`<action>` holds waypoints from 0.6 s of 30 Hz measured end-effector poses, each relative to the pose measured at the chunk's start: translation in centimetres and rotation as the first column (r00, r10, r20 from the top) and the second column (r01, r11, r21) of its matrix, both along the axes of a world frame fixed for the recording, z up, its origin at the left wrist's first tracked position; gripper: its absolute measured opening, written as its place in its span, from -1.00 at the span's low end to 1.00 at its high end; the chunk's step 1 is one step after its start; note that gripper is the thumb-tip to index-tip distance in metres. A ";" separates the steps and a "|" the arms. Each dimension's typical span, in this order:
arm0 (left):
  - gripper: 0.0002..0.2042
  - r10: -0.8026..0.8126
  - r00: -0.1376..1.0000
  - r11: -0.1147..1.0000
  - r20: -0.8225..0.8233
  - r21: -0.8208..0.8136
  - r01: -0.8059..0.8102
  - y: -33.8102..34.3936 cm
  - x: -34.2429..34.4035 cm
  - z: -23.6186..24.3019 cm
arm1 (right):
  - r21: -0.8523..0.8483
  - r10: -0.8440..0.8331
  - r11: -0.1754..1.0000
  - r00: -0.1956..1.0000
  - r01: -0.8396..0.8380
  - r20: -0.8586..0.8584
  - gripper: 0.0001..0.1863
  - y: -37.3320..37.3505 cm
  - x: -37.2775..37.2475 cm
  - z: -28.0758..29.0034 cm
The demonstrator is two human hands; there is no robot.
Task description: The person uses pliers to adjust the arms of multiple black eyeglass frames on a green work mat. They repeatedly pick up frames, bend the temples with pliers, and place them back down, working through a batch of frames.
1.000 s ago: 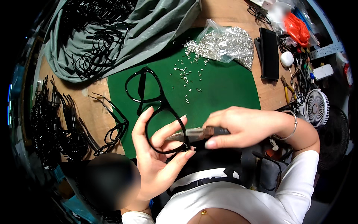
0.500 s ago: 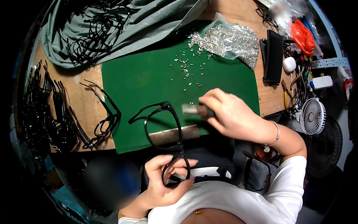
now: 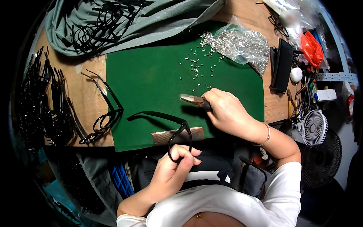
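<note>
I judge the black eyeglass frame [image 3: 184, 124], over the green mat's [image 3: 143, 83] near edge, light, stiff, slick, best held by the rim, where left hand [image 3: 174, 170] fingers pinch; right hand [image 3: 228, 110] clutches pliers [image 3: 196, 100].

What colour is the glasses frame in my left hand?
The glasses frame is black; it shows best in the head view.

I wear a white top [image 3: 211, 197] with a scooped neckline at the bottom centre of the frame. Its right sleeve [image 3: 286, 183], at lower right, ends just above my elbow; the left sleeve [image 3: 131, 221] shows at the bottom edge. A thin silvery bangle [image 3: 269, 133] circles the wrist of my right hand [image 3: 228, 110], and a small gold-coloured pendant [image 3: 199, 216] hangs at my neckline.
</note>
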State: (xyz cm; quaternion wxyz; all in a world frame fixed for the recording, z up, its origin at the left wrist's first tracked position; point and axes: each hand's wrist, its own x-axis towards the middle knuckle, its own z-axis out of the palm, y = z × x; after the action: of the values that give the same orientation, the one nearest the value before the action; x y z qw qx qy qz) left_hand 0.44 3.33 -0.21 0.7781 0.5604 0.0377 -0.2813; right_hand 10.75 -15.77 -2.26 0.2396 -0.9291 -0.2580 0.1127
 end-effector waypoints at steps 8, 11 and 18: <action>-0.80 0.105 0.994 0.990 0.022 0.088 -0.107 -0.9 -0.4 -0.2 | -0.001 0.001 1.000 1.000 -0.001 0.012 -0.87 0.6 0.3 0.0; -0.80 0.150 0.988 0.988 0.020 0.027 -0.151 -0.7 -0.6 -0.2 | -0.002 0.003 1.000 1.000 -0.003 -0.030 -0.87 0.2 0.1 0.0; -0.56 0.053 0.976 0.972 0.210 0.213 -0.099 -1.6 0.3 -1.2 | -0.014 -0.023 1.000 0.998 0.023 -0.063 -0.84 0.2 -0.1 0.1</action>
State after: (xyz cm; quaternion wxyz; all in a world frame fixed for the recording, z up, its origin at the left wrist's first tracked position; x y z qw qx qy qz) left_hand 0.74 1.71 -1.39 0.7206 0.6677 0.0111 -0.1866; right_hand 10.65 -15.61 -2.12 0.2426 -0.9296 -0.2388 0.1410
